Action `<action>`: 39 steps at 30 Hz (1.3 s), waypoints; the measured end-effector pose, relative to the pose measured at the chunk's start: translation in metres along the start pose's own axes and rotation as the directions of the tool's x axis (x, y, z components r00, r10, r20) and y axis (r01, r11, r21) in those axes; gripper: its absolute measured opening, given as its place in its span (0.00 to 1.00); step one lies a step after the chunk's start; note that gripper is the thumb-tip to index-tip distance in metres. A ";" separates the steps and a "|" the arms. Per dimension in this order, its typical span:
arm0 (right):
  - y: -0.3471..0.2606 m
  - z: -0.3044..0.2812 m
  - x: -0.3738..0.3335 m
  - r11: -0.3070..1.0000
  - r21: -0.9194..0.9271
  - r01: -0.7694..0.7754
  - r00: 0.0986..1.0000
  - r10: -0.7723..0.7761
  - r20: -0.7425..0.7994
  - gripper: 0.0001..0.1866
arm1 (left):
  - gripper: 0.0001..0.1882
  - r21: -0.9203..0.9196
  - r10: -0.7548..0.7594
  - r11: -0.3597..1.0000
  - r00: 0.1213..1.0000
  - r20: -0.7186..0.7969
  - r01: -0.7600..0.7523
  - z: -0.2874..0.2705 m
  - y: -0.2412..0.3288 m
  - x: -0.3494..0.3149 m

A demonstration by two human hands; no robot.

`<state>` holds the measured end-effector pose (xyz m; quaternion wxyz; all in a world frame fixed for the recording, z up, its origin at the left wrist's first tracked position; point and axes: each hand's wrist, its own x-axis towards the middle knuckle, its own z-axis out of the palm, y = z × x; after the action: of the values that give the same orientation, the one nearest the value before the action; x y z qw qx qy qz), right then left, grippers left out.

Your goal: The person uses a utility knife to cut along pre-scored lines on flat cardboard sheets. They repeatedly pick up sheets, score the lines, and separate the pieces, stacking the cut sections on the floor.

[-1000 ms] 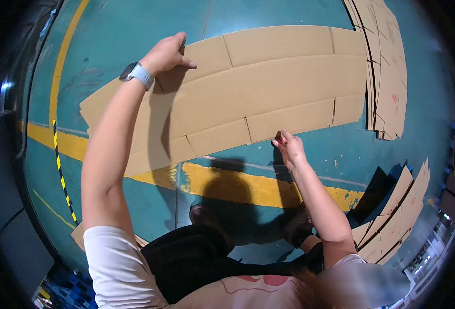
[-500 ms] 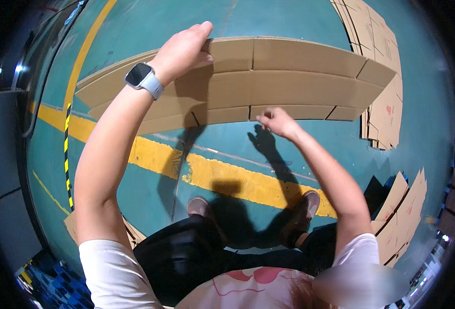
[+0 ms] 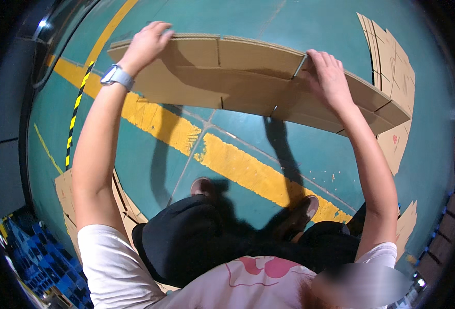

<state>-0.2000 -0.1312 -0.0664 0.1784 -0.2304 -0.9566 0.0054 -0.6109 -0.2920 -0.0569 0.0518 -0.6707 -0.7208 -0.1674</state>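
A long brown flattened cardboard box (image 3: 248, 85) with creases and slots stretches in front of me above the green floor. My left hand (image 3: 147, 44), with a grey-strapped watch on the wrist, is closed over its far edge near the left end. Along the same edge, to the right of a slot, my right hand (image 3: 330, 77) grips the board with fingers curled over the top. Parts of the fingers on both hands are hidden behind the cardboard.
Stacked flat cardboard (image 3: 392, 67) lies at the far right, partly behind the held board. More cardboard sheets (image 3: 67, 198) lie at my left, with others (image 3: 406, 226) at my right. A yellow floor stripe (image 3: 237, 165) crosses ahead of my feet. Black-and-yellow tape (image 3: 78, 116) runs along the left.
My right hand has moved from below the near edge up to the far edge and taken hold there. The board has shifted rightward and tilted, and my left hand is now nearer its left end.
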 end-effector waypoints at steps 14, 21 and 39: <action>0.010 -0.017 0.002 0.992 -0.006 -0.128 0.972 0.127 0.200 0.26 | 0.24 0.260 0.020 0.965 0.996 0.087 -0.042 -0.030 -0.080 -0.064; 0.028 -0.027 -0.002 0.990 -0.057 -0.129 0.954 0.139 0.264 0.23 | 0.30 -0.015 -0.178 0.984 0.982 -0.063 0.177 -0.018 -0.116 -0.092; 0.064 0.011 0.026 0.979 -0.058 -0.197 0.950 0.205 0.235 0.19 | 0.33 -0.046 -0.438 0.899 0.896 -0.078 0.435 0.013 -0.116 -0.083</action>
<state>-0.1971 -0.0613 -0.0738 0.0560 -0.3271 -0.9426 0.0354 -0.7150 -0.3723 -0.1137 0.0349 -0.4848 -0.8474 -0.2135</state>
